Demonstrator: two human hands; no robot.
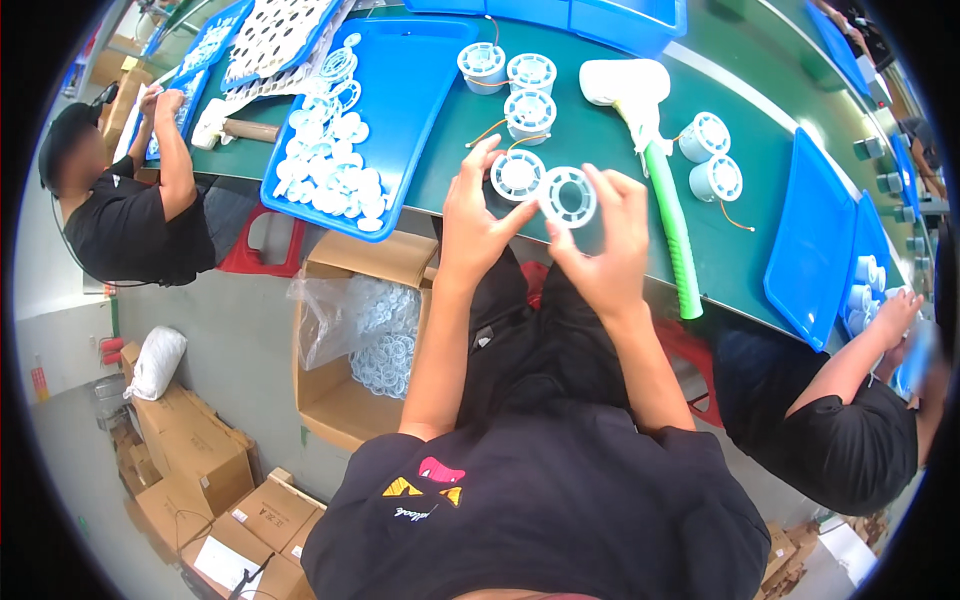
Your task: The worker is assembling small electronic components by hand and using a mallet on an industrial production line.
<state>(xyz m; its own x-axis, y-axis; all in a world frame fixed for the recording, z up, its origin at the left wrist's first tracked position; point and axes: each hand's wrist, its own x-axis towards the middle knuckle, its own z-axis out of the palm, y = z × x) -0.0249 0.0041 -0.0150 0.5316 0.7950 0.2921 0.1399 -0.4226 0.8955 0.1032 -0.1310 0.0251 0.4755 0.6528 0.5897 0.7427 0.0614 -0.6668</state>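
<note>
My left hand (474, 214) is curled round a white cylindrical part (518, 174) with a slotted round top and a thin orange wire. Between the thumb and fingers of my right hand (612, 240) is a pale, translucent slotted plastic ring (568, 197), tilted so its face shows. The ring is right beside the cylinder's top; whether they touch I cannot tell. Just beyond my hands, similar cylinders (529, 112) stand on the green table (600, 150). Two more cylinders (705, 137) are farther right. A mallet (672, 230) with a wrapped white head and green handle lies right of my right hand.
A blue tray (425, 90) at the left holds many loose white discs and rings. Below it, an open cardboard box (325, 400) contains more rings in plastic. Another mallet (250, 130) lies farther left. Blue trays (800, 240) stand at the right. Co-workers sit on both sides.
</note>
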